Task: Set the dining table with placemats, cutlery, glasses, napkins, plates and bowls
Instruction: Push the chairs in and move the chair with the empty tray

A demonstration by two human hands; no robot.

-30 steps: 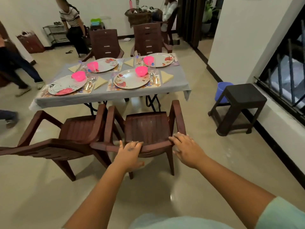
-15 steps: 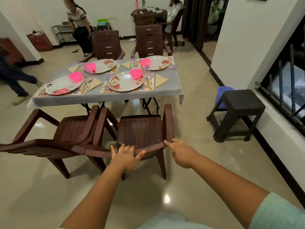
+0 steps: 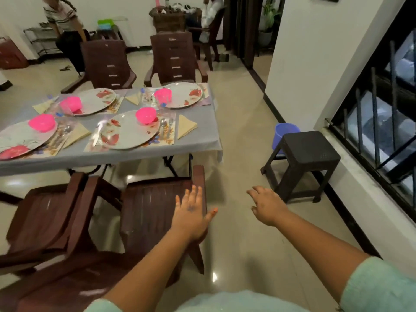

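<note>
A tiled dining room fills the frame, other people standing in the upper left; the tabletop (image 3: 135, 155) under its grey cloth spans the left middle, carrying four plates (image 3: 132, 131), pink bowls (image 3: 145, 115), cutlery (image 3: 166, 126) and folded napkins (image 3: 185, 126) on placemats, so the setting looks near complete; two brown chairs (image 3: 155, 206) crowd the lower left just beside the cloth's edge; the left hand (image 3: 191, 218) rests flat with fingers spread on the nearer chair's back, the right hand (image 3: 266, 206) hangs relaxed and empty at centre right; a hard shove could knock the chair into the tabletop and topple the glasses.
</note>
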